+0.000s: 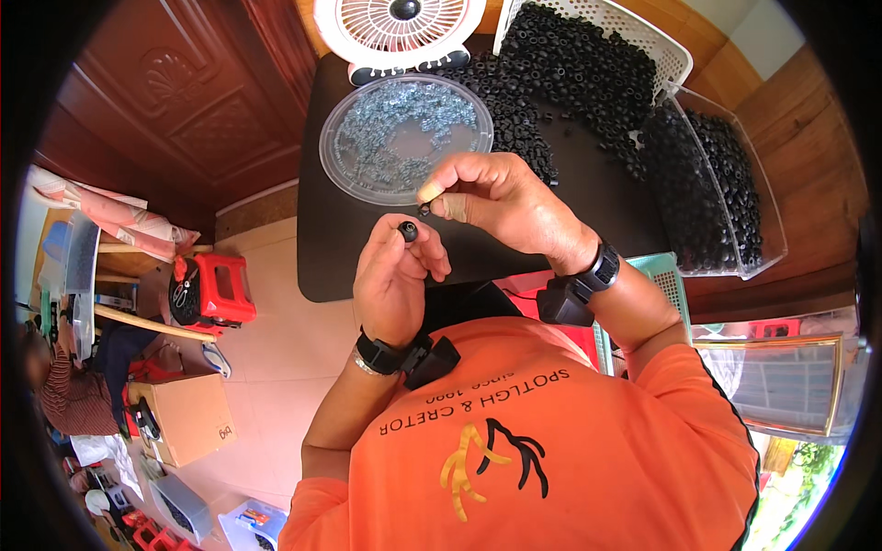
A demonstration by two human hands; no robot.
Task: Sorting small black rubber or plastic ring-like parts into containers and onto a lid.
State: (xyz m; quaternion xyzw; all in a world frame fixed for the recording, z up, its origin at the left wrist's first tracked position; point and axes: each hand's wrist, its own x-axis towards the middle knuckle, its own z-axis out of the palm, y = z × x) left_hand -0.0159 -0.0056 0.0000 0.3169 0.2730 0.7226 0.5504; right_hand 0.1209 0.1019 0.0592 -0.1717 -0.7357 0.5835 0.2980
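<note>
- Black ring-shaped part (408, 230), hole facing the camera: held at the fingertips of the left hand (390, 289), above the near part of the tabletop.
- Left-hand grip: thumb and index finger pinching the part; remaining fingers loosely curled.
- Right hand (519, 207): thumb and index finger pinching a small dark piece (424, 209) just beyond the ring-shaped part; a gap shows between the two. Exact form of the piece too small to tell.
- Both wrists carry black straps with dark box-like units.
- Round clear plastic tray (410, 145) just past the hands; small translucent bluish pieces (360, 129) spread around its floor, thinner at centre.
- Loose heap of black ring-shaped parts (524, 115) right of the tray, running back into a white perforated basket (677, 61).
- Clear plastic bin (781, 248) at far right, tilted in view, holding more of the black parts.
- White fan (404, 41) behind the tray.
- All the above bench items on a dark tabletop (333, 253).
- Red stool (241, 289) on the floor to the left.
</note>
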